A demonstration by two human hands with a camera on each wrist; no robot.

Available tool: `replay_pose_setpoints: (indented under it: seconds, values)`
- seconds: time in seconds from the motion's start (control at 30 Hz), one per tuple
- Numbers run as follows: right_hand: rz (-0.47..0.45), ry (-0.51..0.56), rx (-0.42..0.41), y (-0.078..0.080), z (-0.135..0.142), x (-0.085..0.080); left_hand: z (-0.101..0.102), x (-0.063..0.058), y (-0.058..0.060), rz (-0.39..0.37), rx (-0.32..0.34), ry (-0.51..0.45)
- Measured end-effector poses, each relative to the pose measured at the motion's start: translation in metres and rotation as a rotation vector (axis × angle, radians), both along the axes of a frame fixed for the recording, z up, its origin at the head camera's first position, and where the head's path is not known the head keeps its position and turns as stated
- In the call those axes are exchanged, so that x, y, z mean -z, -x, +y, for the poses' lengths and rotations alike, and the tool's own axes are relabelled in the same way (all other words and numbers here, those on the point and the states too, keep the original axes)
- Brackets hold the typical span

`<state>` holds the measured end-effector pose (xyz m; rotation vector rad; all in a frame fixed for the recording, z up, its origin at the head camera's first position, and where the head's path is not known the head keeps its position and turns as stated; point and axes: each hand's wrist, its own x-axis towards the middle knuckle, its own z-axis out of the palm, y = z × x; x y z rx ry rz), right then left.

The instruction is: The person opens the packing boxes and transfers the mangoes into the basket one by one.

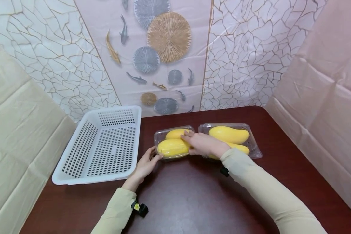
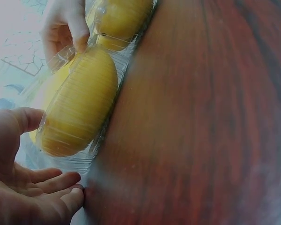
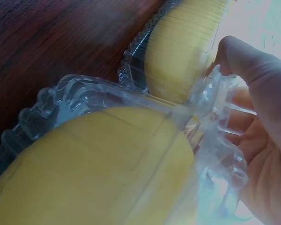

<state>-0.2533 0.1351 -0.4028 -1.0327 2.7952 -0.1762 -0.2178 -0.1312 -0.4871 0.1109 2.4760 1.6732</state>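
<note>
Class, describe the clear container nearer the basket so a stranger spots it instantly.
On the dark reddish table, find the white perforated basket. Just right of it is a clear container of yellow fruit. Unlike the similar container farther right, it has the left hand at its basket-side end.

Over on the left of the table I see a basket. Right of it, a little apart, sits the middle container, with the right container just beside that. Two mangoes lie in each, one near, one far. The left hand is at the middle container's left end, the right hand at its right. Behind stands a backdrop.
</note>
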Motion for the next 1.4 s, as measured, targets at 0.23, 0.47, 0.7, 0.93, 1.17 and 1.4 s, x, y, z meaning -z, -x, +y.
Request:
replay_pose_setpoints:
  seconds: [0.23, 0.47, 0.7, 0.93, 1.17, 1.4]
  values:
    - [-0.013, -0.028, -0.005, 0.003, -0.004, -0.003, 0.0, 0.0, -0.001, -0.005, -0.008, -0.032]
    - [-0.009, -0.04, -0.002, 0.007, -0.004, -0.008, 0.001, 0.002, 0.006, 0.008, -0.005, -0.032]
    - [0.001, -0.042, -0.021, 0.01, -0.006, -0.009, 0.0, 0.001, 0.005, 0.003, 0.001, -0.006]
    - [-0.019, -0.038, 0.002, 0.011, -0.006, -0.009, -0.001, -0.003, 0.002, -0.006, 0.012, 0.033]
    - [0.026, -0.021, -0.041, 0.014, -0.009, -0.01, -0.004, -0.008, 0.002, -0.015, -0.01, 0.018]
    - [0.011, -0.04, -0.089, 0.013, -0.002, -0.011, 0.0, -0.003, 0.002, -0.021, 0.0, 0.015]
